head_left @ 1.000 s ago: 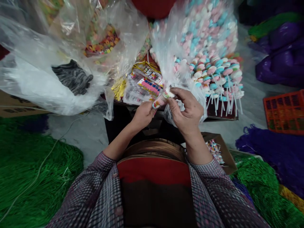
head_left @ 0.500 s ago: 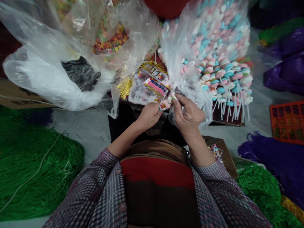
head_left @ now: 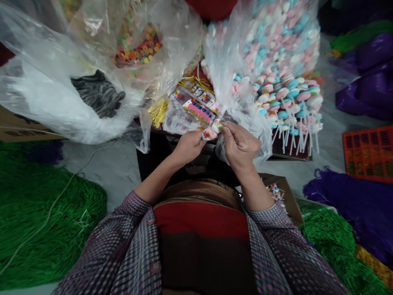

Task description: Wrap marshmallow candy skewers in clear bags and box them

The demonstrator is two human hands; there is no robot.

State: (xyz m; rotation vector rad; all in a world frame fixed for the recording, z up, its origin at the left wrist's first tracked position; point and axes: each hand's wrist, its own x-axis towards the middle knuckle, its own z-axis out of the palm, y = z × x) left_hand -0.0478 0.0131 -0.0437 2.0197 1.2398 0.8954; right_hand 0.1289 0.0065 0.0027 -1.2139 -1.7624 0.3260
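Note:
In front of my waist, at the table's near edge, a short skewer of pink and white marshmallow candy point(head_left: 210, 133) is held between both hands. My left hand point(head_left: 188, 146) is closed around its lower left end, hiding whatever stick is there. My right hand point(head_left: 241, 145) pinches at the upper right end, with thumb and forefinger against a whitish piece with a green spot. Just beyond the fingers lie clear printed packets point(head_left: 199, 111) and gold twist ties point(head_left: 159, 112). Beside the right hand rests a crumpled clear bag point(head_left: 258, 129).
Finished marshmallow skewers point(head_left: 288, 102) with white sticks lie at the right of the table. Behind stand bags of pastel marshmallows point(head_left: 282, 37) and ring-shaped gummies point(head_left: 141, 49). A white plastic bag point(head_left: 58, 102) is on the left. A cardboard box point(head_left: 290, 205) stands beside my right forearm.
The whole view has shifted slightly left. Both hands stay on the candy skewer, and its upper piece now sits closer to the piece beside my left fingers.

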